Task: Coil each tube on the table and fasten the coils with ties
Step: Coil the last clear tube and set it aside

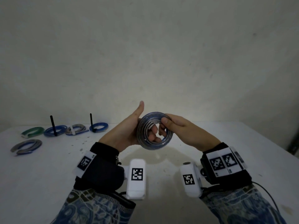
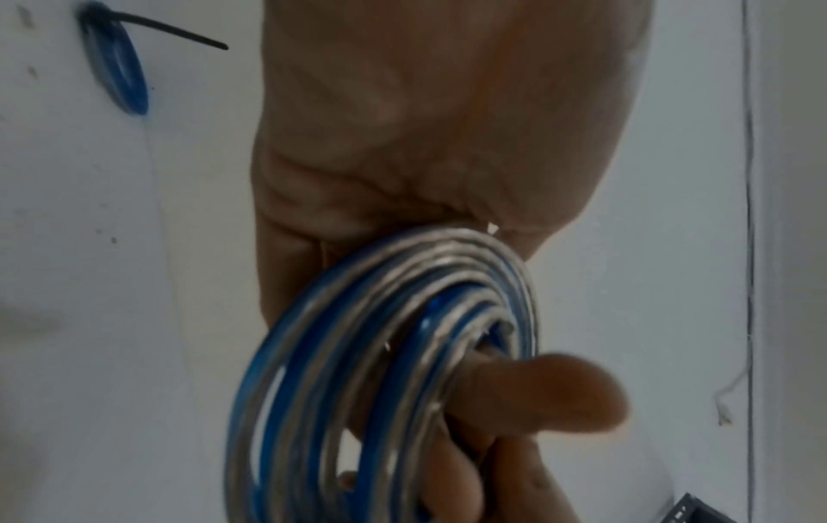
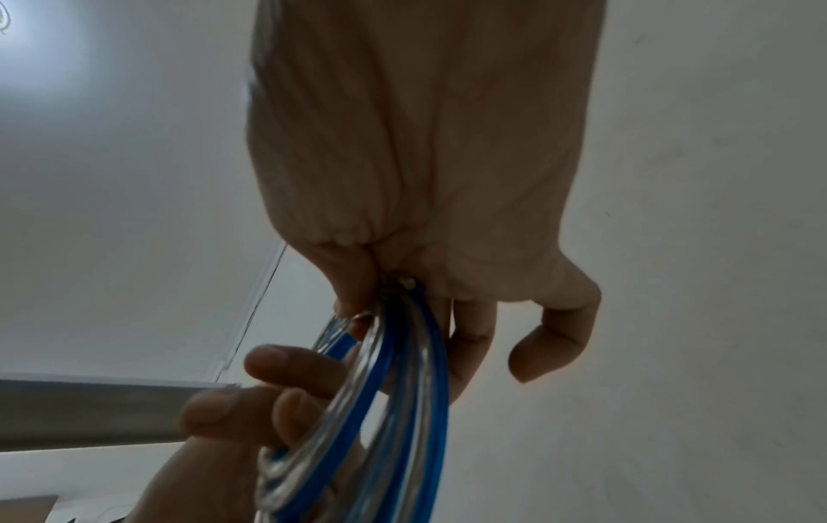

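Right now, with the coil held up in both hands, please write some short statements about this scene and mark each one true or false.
1. Both hands hold the coil. True.
2. The coil lies on the table. False: it is held above it.
3. The left hand has its thumb raised. True.
4. A black tie binds the held coil. False: none shows on it.
5. Five coils lie at the far left. True.

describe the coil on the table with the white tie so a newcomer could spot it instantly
Look at the white table, far-left edge by the wall, where four coils lie in a row. The grey-and-blue coil is third from the left, between two blue coils with upright black ties. It alone wears a white tie.
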